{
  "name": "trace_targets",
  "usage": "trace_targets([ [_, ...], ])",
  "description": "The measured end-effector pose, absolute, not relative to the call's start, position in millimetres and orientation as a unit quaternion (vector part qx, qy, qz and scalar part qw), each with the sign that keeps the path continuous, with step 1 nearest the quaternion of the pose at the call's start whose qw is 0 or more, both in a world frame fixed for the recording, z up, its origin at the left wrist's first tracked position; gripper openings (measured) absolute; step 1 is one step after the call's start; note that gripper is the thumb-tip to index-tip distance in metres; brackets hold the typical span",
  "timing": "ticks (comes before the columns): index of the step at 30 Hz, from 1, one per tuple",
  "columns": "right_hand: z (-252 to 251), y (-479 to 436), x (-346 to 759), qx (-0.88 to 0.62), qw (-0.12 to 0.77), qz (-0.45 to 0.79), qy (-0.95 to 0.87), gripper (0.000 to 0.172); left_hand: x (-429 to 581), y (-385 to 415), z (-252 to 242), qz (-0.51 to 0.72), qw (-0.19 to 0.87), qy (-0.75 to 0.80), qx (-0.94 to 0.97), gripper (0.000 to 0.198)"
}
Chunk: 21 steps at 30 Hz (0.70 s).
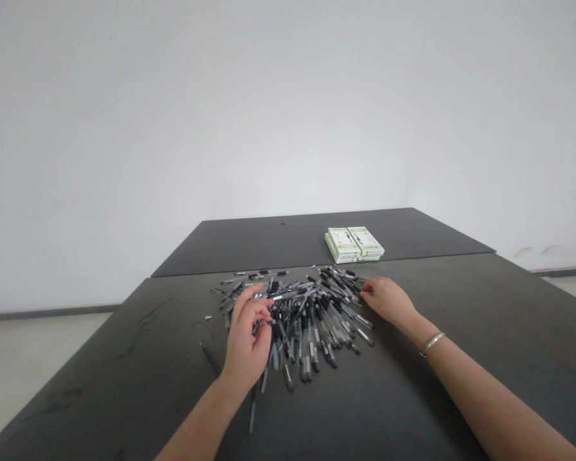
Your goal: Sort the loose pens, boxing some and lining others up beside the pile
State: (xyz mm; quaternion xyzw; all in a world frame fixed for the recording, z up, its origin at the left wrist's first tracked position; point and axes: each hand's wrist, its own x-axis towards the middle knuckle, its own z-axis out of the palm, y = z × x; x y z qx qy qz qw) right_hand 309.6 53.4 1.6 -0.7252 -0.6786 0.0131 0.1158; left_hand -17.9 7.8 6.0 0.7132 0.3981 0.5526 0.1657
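A heap of clear-barrelled pens with black grips and caps (312, 326) is spread across the dark table. Over the left side of the heap is my left hand (250, 336), its fingers loosely bent and apart. One pen (290, 294) lies close to its fingertips; whether they touch it is unclear. At the heap's right edge, my right hand (386, 299) has its fingers closed around the end of a pen (358, 282), the fingertips partly hidden by the hand. A silver bangle (432, 344) circles my right wrist.
Pale green and white boxes (355, 245) are stacked in two piles behind the heap, on the rear part of the table (249, 240). A single pen (210, 357) lies left of my left hand. A small white scrap (208, 317) is nearby. A white wall stands behind.
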Motion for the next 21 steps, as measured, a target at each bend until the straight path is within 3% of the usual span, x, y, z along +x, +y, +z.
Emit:
trace_targets([
  [17,3.9,47.2,305.3,-0.733,0.085,-0.019,-0.674,0.022,-19.1,8.0,3.9,0.551,0.165,0.401,0.713,0.022],
  [21,18.4,37.9,298.5,-0.726,0.178,0.003,-0.664,0.020,-17.6,8.1,6.5,0.543,0.189,0.412,0.707,0.015],
])
